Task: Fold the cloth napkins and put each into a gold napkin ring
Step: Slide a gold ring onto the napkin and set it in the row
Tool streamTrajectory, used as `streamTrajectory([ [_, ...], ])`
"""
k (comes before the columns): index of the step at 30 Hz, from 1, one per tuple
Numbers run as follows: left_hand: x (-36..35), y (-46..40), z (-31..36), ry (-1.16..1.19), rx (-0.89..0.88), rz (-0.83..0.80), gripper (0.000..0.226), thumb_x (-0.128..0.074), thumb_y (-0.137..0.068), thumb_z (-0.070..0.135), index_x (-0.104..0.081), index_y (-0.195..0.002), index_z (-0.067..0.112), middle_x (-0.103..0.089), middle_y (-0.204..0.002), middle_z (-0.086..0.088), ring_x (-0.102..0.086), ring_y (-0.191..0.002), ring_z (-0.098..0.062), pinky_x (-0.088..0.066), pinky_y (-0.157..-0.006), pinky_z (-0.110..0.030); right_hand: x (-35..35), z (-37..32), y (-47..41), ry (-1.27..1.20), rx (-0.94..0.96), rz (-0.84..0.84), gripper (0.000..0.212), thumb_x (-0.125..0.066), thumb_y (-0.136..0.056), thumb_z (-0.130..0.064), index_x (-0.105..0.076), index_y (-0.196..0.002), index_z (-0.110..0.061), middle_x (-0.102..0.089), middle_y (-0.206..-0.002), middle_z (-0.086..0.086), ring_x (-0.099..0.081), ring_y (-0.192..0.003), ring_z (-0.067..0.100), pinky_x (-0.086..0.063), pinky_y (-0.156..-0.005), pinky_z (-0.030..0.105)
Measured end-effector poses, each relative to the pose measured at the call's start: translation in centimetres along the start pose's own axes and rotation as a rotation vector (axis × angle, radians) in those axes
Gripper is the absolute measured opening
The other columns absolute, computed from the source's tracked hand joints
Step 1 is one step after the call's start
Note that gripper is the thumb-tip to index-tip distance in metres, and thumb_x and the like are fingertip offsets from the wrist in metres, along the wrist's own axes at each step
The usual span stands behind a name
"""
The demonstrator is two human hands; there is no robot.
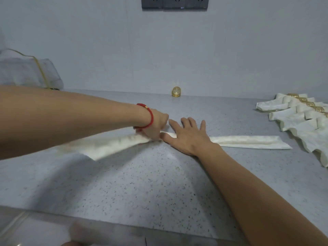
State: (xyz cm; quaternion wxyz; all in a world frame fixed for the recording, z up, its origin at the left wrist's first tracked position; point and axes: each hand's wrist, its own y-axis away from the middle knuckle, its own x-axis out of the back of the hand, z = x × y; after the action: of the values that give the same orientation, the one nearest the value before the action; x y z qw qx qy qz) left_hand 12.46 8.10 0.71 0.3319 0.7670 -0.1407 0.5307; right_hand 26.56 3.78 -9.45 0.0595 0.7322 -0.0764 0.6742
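A cream cloth napkin [248, 142], folded into a long narrow strip, lies across the speckled grey counter [142, 183]. My right hand [188, 134] lies flat on the strip's middle, fingers straight and spread. My left hand [156, 126], with a red bracelet on the wrist, pinches the strip just left of the right hand; the strip's left half is lifted and blurred. A single gold napkin ring [176, 91] stands at the back of the counter by the wall.
Several folded napkins in gold rings [301, 112] lie in a row at the right. A pale bundle with a gold cord [26, 71] sits at the back left. Dark wall sockets [174, 2] are above.
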Motion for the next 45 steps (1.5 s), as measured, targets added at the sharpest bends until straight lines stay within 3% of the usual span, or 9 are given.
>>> streamTrajectory([
  [5,2.1,0.3,-1.4,0.401,-0.155,-0.315,0.029,-0.042,-0.095,-0.006,-0.059,-0.118,0.000,-0.075,-0.097,-0.022,-0.075,-0.087,-0.029,-0.059,-0.089,-0.043,0.2,-0.1,0.2,-0.020,-0.006,-0.009,0.103,0.001,-0.074,-0.092,-0.009,-0.162,-0.038,-0.012,-0.169,0.010,0.002,-0.157,0.031,0.007,-0.118,0.071],
  [12,-0.5,-1.8,-4.3,0.401,-0.361,-0.015,0.012,-0.073,-0.089,0.030,-0.073,-0.100,0.025,-0.074,-0.088,0.003,-0.067,-0.086,-0.016,-0.053,-0.081,-0.030,1.3,0.3,-0.3,-0.251,0.032,-0.041,0.066,-0.018,-0.102,-0.064,-0.027,-0.158,-0.032,-0.024,-0.167,0.002,-0.016,-0.155,0.024,0.004,-0.121,0.067],
  [16,-2.4,-2.8,-4.8,0.451,-0.369,0.149,0.007,-0.074,-0.086,0.039,-0.072,-0.089,0.033,-0.055,-0.111,0.014,-0.053,-0.106,-0.012,-0.045,-0.095,-0.034,4.9,3.7,1.7,-0.793,0.107,-0.013,0.028,-0.051,-0.105,-0.036,-0.074,-0.121,-0.029,-0.069,-0.128,-0.015,-0.061,-0.118,0.003,-0.042,-0.108,0.029],
  [19,-3.0,-3.4,-4.6,0.451,-0.369,0.187,0.010,-0.072,-0.086,0.043,-0.070,-0.089,0.034,-0.062,-0.105,0.013,-0.058,-0.101,-0.013,-0.049,-0.093,-0.035,6.4,6.6,3.1,-0.607,0.084,-0.076,0.015,-0.068,-0.096,-0.038,-0.080,-0.099,-0.030,-0.076,-0.100,-0.017,-0.067,-0.100,0.002,-0.047,-0.087,0.023],
  [25,-2.9,-3.6,-4.0,0.472,-0.310,0.188,0.019,-0.074,-0.086,0.041,-0.074,-0.096,0.025,-0.065,-0.089,0.015,-0.058,-0.082,-0.005,-0.043,-0.069,-0.021,7.6,6.9,1.7,-0.344,-0.061,-0.300,0.032,-0.071,-0.089,-0.054,-0.079,-0.100,-0.025,-0.075,-0.108,-0.010,-0.065,-0.107,0.013,-0.048,-0.103,0.037],
  [29,-2.7,-3.8,-3.5,0.493,-0.242,0.156,0.017,-0.077,-0.082,0.038,-0.077,-0.090,0.023,-0.071,-0.094,0.011,-0.064,-0.091,-0.010,-0.053,-0.082,-0.028,8.4,4.9,0.3,-0.084,-0.099,-0.366,0.036,-0.065,-0.093,-0.054,-0.072,-0.100,-0.019,-0.070,-0.109,-0.006,-0.065,-0.105,0.022,-0.051,-0.101,0.041],
  [38,-2.0,-3.2,-1.2,0.392,-0.117,0.198,0.019,-0.078,-0.075,0.024,-0.067,-0.088,0.015,-0.069,-0.098,-0.002,-0.066,-0.091,-0.022,-0.060,-0.083,-0.039,8.3,-0.8,0.6,0.569,-0.029,-0.165,0.024,-0.054,-0.102,-0.036,-0.053,-0.114,-0.016,-0.052,-0.085,-0.001,-0.055,-0.077,0.019,-0.037,-0.061,0.032],
  [41,-2.0,-3.1,-1.0,0.383,-0.105,0.214,0.021,-0.078,-0.077,0.025,-0.059,-0.080,0.017,-0.065,-0.096,-0.003,-0.064,-0.091,-0.023,-0.060,-0.083,-0.039,9.4,-0.5,0.2,0.370,-0.071,-0.301,0.026,-0.057,-0.101,-0.039,-0.068,-0.108,-0.016,-0.066,-0.099,0.003,-0.063,-0.086,0.021,-0.049,-0.070,0.033],
  [45,-2.0,-3.2,-1.6,0.373,-0.142,0.177,0.021,-0.077,-0.080,0.028,-0.068,-0.093,0.013,-0.068,-0.099,-0.004,-0.066,-0.093,-0.024,-0.059,-0.086,-0.040,12.4,1.0,0.3,-0.378,-0.233,-0.564,0.038,-0.046,-0.105,-0.024,-0.080,-0.103,-0.007,-0.068,-0.099,0.013,-0.058,-0.077,0.023,-0.052,-0.065,0.031],
])
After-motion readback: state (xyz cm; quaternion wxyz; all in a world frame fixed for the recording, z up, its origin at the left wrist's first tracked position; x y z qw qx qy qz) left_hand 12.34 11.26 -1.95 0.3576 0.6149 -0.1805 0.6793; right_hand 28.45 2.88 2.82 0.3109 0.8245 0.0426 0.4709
